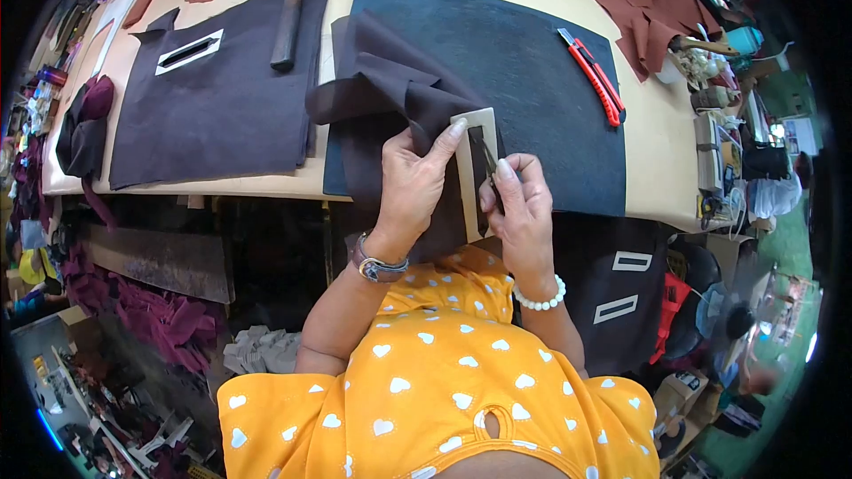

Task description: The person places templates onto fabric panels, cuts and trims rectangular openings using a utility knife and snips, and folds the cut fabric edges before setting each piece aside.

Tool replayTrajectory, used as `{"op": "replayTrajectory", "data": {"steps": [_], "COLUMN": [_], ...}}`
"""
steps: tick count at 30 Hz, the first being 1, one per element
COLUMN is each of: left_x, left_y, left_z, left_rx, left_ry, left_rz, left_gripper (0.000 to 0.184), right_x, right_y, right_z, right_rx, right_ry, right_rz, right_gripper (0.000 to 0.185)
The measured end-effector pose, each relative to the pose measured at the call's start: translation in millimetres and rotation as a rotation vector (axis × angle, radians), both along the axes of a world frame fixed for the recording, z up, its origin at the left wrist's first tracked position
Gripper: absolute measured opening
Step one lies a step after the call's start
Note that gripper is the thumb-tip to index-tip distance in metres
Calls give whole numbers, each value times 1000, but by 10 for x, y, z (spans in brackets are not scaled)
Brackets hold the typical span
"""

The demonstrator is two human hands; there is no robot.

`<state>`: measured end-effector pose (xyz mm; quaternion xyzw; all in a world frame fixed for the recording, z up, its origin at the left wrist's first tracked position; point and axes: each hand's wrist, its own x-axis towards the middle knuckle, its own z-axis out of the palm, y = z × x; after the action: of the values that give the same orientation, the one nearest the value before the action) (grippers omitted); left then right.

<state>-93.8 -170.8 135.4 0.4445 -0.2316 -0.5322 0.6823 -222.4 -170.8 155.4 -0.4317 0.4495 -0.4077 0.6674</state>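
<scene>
My left hand (413, 184) is closed on a dark brown sheet of leather-like material (399, 80), its thumb pressing the top of a pale rectangular frame (467, 186) with a long slot. My right hand (525, 217) grips a slim, dark metal tool (488, 155), its tip pointing up into the slot; whether it is snips or tweezers I cannot tell. The material is bunched up over the near edge of a black cutting mat (559, 160). A red box cutter (593, 77) lies on the mat, right of my hands.
A hammer (288, 22) rests on a dark stack of sheets (222, 124) at left, beside another slotted pale frame (190, 51). Reddish-brown pieces (635, 0) lie at the back right. Dark material with two pale frames (616, 309) hangs below the table's edge at right.
</scene>
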Motion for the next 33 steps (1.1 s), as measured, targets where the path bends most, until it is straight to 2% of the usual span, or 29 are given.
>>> {"op": "replayTrajectory", "data": {"steps": [5, 17, 29, 32, 33], "left_x": [-141, -276, -229, -202, -187], "left_y": [31, 182, 90, 28, 1], "left_z": [5, 87, 54, 20, 23], "left_rx": [-32, -64, -22, -28, -10], "left_ry": [54, -11, -27, 40, 51], "left_rz": [116, 163, 93, 62, 60], "left_gripper": [12, 14, 12, 12, 12], "right_x": [42, 135, 131, 78, 22], "right_y": [167, 175, 69, 20, 0], "right_z": [-9, -59, -109, -18, -6], "right_rx": [158, -11, 11, 121, 75], "right_ry": [-169, -177, -194, -191, -130], "right_rz": [-33, -173, -197, -181, -157], "right_gripper": [17, 15, 14, 13, 13]}}
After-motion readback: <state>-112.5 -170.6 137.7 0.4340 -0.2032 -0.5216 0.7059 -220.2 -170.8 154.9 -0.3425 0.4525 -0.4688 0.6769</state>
